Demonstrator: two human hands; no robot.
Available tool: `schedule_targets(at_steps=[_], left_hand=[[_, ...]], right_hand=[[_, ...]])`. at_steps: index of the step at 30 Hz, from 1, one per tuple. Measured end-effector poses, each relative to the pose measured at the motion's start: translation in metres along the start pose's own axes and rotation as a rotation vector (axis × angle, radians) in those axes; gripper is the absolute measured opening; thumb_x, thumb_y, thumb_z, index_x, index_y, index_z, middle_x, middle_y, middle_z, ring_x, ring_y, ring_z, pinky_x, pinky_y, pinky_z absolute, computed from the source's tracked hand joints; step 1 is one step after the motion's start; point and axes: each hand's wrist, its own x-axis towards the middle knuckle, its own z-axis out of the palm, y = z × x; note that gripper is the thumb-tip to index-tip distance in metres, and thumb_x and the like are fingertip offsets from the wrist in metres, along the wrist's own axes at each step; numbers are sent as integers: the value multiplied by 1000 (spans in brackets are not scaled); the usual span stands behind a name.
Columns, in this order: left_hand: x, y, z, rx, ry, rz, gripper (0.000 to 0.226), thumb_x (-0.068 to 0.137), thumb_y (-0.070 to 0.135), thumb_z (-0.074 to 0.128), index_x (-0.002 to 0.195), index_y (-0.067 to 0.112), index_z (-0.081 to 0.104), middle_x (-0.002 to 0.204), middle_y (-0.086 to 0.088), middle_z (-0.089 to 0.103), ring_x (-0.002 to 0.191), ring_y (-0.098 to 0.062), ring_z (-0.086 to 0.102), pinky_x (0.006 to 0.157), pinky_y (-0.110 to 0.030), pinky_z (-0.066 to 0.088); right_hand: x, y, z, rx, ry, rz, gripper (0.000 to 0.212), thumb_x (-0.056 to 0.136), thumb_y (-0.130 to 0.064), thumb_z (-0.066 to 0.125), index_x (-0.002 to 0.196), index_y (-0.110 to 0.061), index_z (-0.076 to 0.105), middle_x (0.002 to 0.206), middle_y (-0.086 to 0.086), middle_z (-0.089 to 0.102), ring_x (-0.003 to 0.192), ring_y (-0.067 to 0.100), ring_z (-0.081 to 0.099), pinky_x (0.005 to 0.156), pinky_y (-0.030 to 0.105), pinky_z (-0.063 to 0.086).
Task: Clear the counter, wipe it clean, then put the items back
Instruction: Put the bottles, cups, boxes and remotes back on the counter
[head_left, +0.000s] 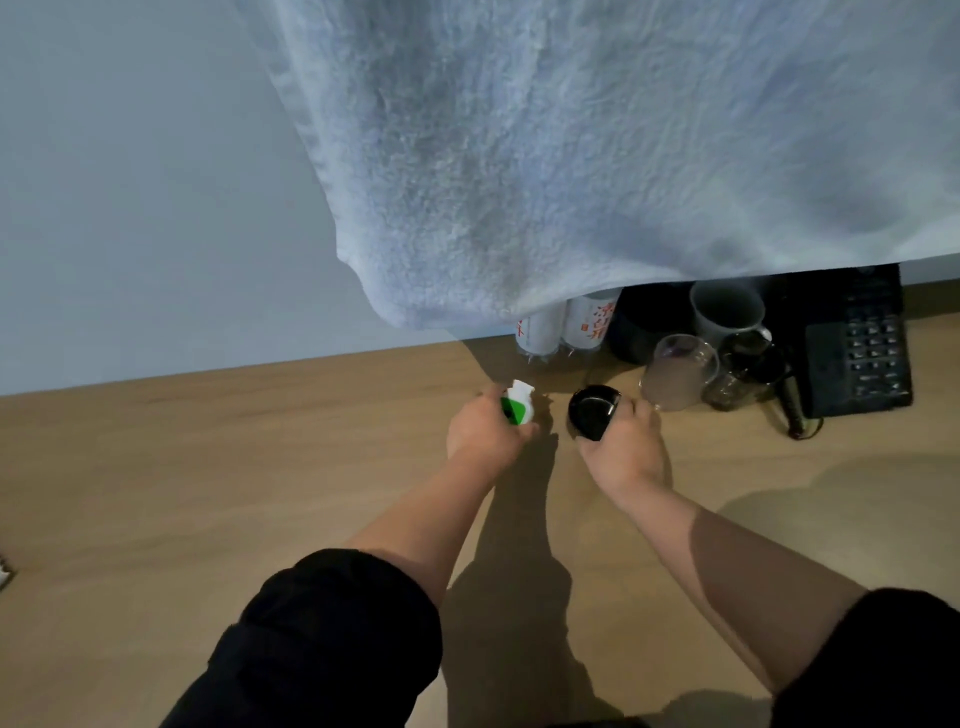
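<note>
Your left hand (485, 431) grips a small green-and-white plastic bottle (518, 409), your right hand (621, 447) a round glossy black container (592, 411), over the light wooden counter (208, 467) beneath a hanging pale-blue terry towel (571, 156)

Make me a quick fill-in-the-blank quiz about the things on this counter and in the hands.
The left hand grips a small white and ____ bottle.
The right hand holds a round ____ object.
The telephone sits on the ____ side of the counter.
A pale blue ____ hangs above the mug.
Missing: green, black, right, towel.
</note>
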Motion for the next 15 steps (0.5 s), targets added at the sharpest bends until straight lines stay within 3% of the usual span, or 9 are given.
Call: schedule_targets(at_steps=[5,9,15], left_hand=[[15,26,10,-37,34,-53,61,85,45,70,134,16,48,123,-7,61,111,-28,59,83,-35,48],[21,40,15,-135,75,-99,58,85,39,69,136,16,52,123,-7,64,112,-27,60,88,-34,49],[24,57,18,-296,83,-150,55,86,26,67,137,14,50,122,-9,64,110,-27,60,88,-34,51]], right_hand=[[5,10,-10,9,41,-111,64,88,-24,64,144,-16,33,144,7,32,116,31,50,84,36,47],[11,20,-16,-98,30,-269,47,92,-27,58,137,-17,46,138,4,40,109,27,55,80,33,46],[36,28,-20,-31,-30,-301,29,94,-23,59,118,-8,63,126,7,51,101,27,59,83,33,47]])
